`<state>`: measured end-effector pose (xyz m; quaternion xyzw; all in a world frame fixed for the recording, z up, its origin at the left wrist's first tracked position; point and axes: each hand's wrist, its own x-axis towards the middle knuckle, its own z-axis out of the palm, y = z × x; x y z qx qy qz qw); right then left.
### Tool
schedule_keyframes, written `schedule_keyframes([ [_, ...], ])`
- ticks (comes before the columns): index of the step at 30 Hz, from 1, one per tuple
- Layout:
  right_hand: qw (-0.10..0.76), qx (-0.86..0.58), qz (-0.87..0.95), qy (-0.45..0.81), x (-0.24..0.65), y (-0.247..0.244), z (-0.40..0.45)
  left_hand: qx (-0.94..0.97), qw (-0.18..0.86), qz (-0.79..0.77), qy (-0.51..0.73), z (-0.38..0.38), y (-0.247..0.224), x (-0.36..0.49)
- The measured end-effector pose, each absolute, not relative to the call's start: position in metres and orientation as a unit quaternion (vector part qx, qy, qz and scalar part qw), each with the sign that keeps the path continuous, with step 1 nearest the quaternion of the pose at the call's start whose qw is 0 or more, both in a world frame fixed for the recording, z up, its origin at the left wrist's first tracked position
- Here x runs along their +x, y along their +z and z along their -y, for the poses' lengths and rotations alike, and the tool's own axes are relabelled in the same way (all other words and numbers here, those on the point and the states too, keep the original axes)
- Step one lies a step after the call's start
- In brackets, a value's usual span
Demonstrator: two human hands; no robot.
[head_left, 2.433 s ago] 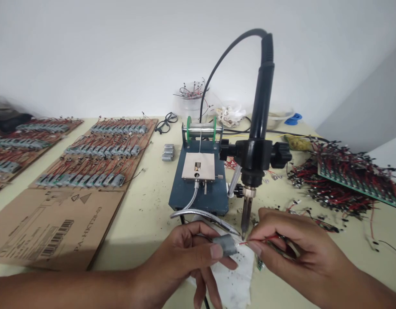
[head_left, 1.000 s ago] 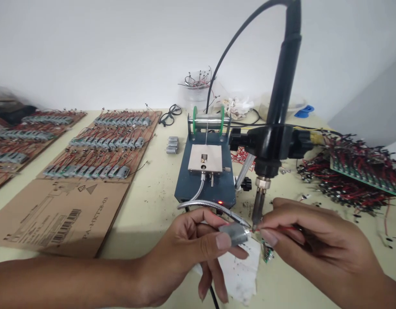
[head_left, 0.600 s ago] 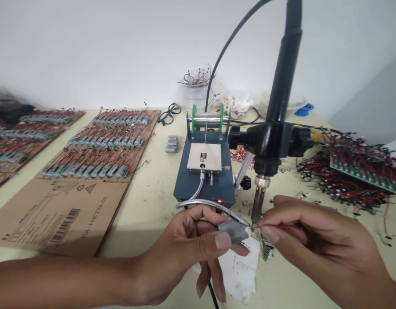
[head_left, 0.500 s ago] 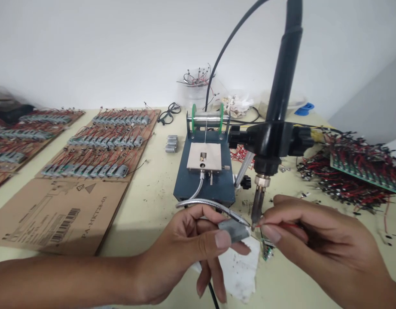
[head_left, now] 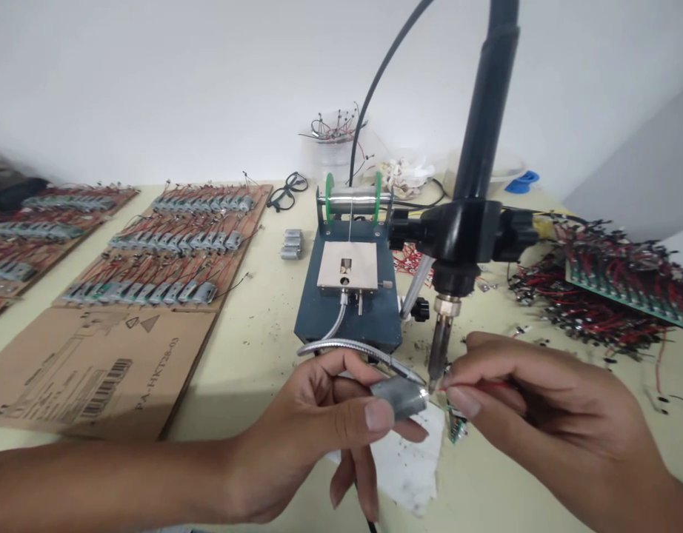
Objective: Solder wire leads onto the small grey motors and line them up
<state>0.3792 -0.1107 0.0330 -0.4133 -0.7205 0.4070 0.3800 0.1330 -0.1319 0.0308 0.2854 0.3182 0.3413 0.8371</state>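
Observation:
My left hand (head_left: 341,414) grips a small grey electric motor (head_left: 404,400) between thumb and fingers, its end facing right. The tip of a clamped soldering iron (head_left: 440,344) comes down at that end. Beside the tip ends a metal solder feed tube (head_left: 369,350), which arches over my left fingers. My right hand (head_left: 547,414) pinches a red wire (head_left: 486,386) close to the iron tip. Below my right fingertips hangs a small green circuit board (head_left: 457,428), partly hidden. Whether the wire touches the motor I cannot tell.
A solder feeder (head_left: 347,296) with a solder spool (head_left: 351,198) stands behind my hands. Cardboard (head_left: 91,370) at left carries rows of wired motors. Loose motors (head_left: 291,244) lie near the feeder. Wired circuit boards (head_left: 624,296) pile up at right. White paper (head_left: 408,466) lies below.
The whole view has shifted slightly, with things sitting a little further left and up. Both hands keep their grips at the iron tip.

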Motion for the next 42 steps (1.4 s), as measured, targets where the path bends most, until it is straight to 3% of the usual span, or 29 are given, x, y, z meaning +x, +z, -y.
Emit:
schedule_keyframes([
  [42,0.396,-0.408,0.729,0.381,0.3769,0.0359,0.1123,0.271,0.838,-0.328,0.34,0.1311,0.0366,0.1329],
])
